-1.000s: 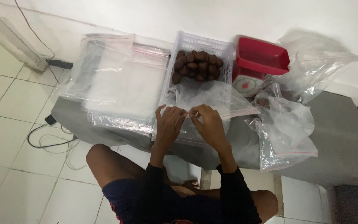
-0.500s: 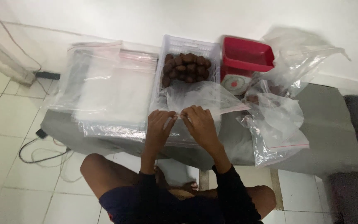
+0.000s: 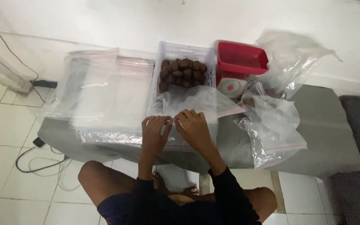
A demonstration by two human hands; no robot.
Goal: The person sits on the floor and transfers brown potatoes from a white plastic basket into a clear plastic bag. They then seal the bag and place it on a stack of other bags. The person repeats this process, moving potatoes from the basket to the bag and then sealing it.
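Note:
My left hand [image 3: 155,132] and my right hand [image 3: 193,127] meet over the near edge of a low grey table [image 3: 326,137]. Both pinch the mouth of a clear zip bag [image 3: 205,102], fingertips almost touching. The bag lies flat, reaching back toward a white slatted basket [image 3: 184,52] filled with several dark brown round fruits [image 3: 183,71]. Whether the bag holds anything, I cannot tell.
A pile of clear bags [image 3: 101,98] covers the table's left half. A kitchen scale with a red tray [image 3: 240,60] stands right of the basket. More crumpled clear bags [image 3: 271,118] lie right. A black cable [image 3: 42,160] trails on the tiled floor at left.
The view has shifted slightly, the camera drifting so the table sits a little lower in frame. Both hands stay together on the bag's mouth with only small finger movement.

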